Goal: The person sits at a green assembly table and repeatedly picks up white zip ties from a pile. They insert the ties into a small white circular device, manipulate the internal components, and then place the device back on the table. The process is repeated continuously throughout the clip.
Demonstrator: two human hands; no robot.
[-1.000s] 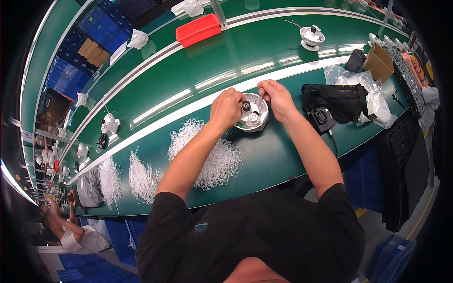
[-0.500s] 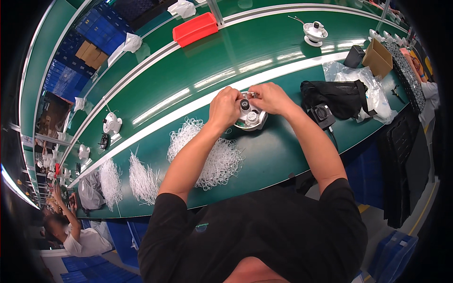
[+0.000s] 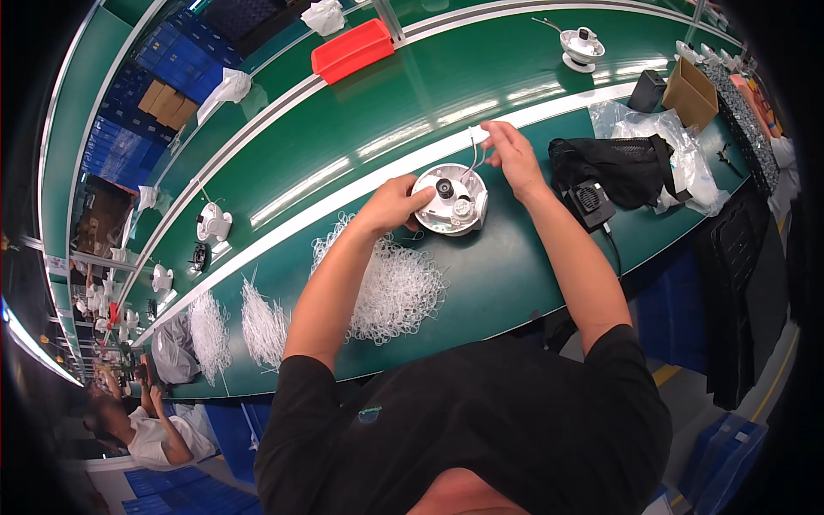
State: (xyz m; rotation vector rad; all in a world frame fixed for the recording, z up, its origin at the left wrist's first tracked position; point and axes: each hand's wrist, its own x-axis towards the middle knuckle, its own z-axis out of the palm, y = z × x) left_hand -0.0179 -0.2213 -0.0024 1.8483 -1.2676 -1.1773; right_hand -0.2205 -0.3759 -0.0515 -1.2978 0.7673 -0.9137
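Observation:
A round white camera unit [image 3: 453,219] with a black lens sits in front of me at the belt's near edge, its inside facing up. My left hand [image 3: 396,204] grips its left side, thumb over the rim. A thin cable [image 3: 473,159] rises from the unit's far side and ends in a white tip. My right hand [image 3: 512,161] is at that cable's upper end, fingers bent around it; the exact contact is partly hidden. Left of the unit lies a heap of white looped ties [image 3: 390,296].
More white tie bundles [image 3: 262,322] lie to the left. On the right are a black bag [image 3: 609,172], a black boxy device [image 3: 589,204] with a cord, and an open cardboard box [image 3: 689,94]. Beyond stand a red bin [image 3: 353,51] and another camera unit [image 3: 581,50]. A co-worker [image 3: 159,429] sits far left.
My right hand has lifted off the unit up and right, and the cable now stands out from it. My left hand has shifted to the unit's left side. The belt's units have moved slightly right.

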